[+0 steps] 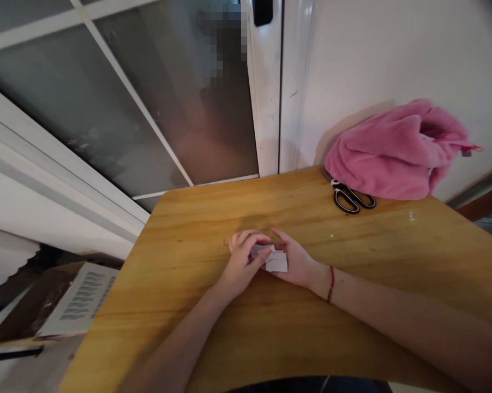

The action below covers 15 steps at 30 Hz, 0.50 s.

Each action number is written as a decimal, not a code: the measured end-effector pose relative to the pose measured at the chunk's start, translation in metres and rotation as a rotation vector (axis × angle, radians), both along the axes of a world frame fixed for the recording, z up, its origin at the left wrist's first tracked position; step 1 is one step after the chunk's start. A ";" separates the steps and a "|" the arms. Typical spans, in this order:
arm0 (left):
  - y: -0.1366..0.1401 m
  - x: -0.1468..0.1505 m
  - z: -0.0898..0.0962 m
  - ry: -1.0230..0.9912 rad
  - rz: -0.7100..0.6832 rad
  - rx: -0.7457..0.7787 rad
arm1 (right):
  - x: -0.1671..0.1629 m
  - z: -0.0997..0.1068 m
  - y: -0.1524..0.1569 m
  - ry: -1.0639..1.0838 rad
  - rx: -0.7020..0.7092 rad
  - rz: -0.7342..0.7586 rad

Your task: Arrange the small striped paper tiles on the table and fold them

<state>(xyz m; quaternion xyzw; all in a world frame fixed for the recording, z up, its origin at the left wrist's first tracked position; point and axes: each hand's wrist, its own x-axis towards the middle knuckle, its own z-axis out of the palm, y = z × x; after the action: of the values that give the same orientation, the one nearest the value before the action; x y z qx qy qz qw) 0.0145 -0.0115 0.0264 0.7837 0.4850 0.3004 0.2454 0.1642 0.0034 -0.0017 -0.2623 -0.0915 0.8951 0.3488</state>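
Nearest, bottom edge: dark clothing (pixel 279 385), partly shown. Far left: cardboard box (pixel 84 297), lower than the table, one printed flap outward. Beside it, rising behind the table: door (pixel 148 109), white frame, frosted panes. Centre: wooden table (pixel 168 234), light brown. Above it, left hand (pixel 240 259): fingers curled, thumb pressed on the paper slips (pixel 277 262), gripping them. A small grey piece (pixel 258 250) shows beside the slips; its nature is unclear. Slips: white, small, more than one, located between both hands; probably light, thin, easily creased, apt to slide apart; best pinched flat at the edges. Next, right hand (pixel 297 259): palm sideways against the slips, thumb raised; lower fingers hidden, so their closure cannot be told. Right wrist: red bracelet (pixel 331 284). Farther right: scissors (pixel 348 199), black handles, blades covered by pink cloth (pixel 397 153), plush, heaped against the wall.
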 end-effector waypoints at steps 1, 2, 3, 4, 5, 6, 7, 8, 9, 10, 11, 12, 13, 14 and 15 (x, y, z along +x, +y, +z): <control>0.002 -0.002 -0.001 0.005 0.025 0.006 | -0.001 0.001 0.000 0.023 -0.011 -0.015; 0.003 -0.004 -0.002 0.018 0.052 0.007 | -0.002 0.002 -0.001 0.056 -0.024 -0.026; 0.006 -0.006 -0.003 0.040 0.076 0.004 | -0.003 0.004 -0.001 0.092 -0.035 -0.029; 0.008 -0.009 -0.005 0.068 0.091 -0.007 | -0.003 0.005 -0.001 0.118 -0.036 -0.025; 0.010 -0.011 -0.006 0.095 0.092 -0.027 | -0.004 0.005 -0.002 0.130 -0.035 -0.012; 0.011 -0.013 -0.006 0.112 0.081 -0.051 | -0.004 0.006 -0.002 0.132 -0.031 0.002; 0.013 -0.014 -0.007 0.120 0.065 -0.075 | -0.004 0.006 -0.002 0.128 -0.026 0.015; 0.014 -0.015 -0.006 0.120 0.047 -0.100 | -0.004 0.007 -0.002 0.119 -0.019 0.026; 0.014 -0.016 -0.006 0.115 0.030 -0.122 | -0.003 0.007 -0.002 0.111 -0.014 0.034; 0.015 -0.017 -0.005 0.108 0.015 -0.140 | -0.003 0.007 -0.001 0.105 -0.009 0.042; 0.015 -0.018 -0.004 0.097 0.000 -0.152 | -0.002 0.006 -0.001 0.102 -0.005 0.046; 0.015 -0.018 -0.003 0.081 -0.017 -0.162 | -0.002 0.005 -0.001 0.100 -0.002 0.050; 0.016 -0.019 -0.002 0.066 -0.040 -0.170 | -0.001 0.004 -0.001 0.102 0.001 0.055; 0.016 -0.019 -0.002 0.049 -0.062 -0.177 | -0.001 0.003 -0.001 0.107 0.004 0.060; 0.016 -0.019 -0.002 0.031 -0.077 -0.182 | -0.001 0.002 0.000 0.115 0.009 0.065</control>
<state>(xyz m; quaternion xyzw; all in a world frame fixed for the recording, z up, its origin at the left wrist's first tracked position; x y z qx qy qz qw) -0.0043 0.0042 0.0247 0.7808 0.4837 0.2331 0.3194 0.1635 0.0030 0.0000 -0.2059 -0.0837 0.9190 0.3256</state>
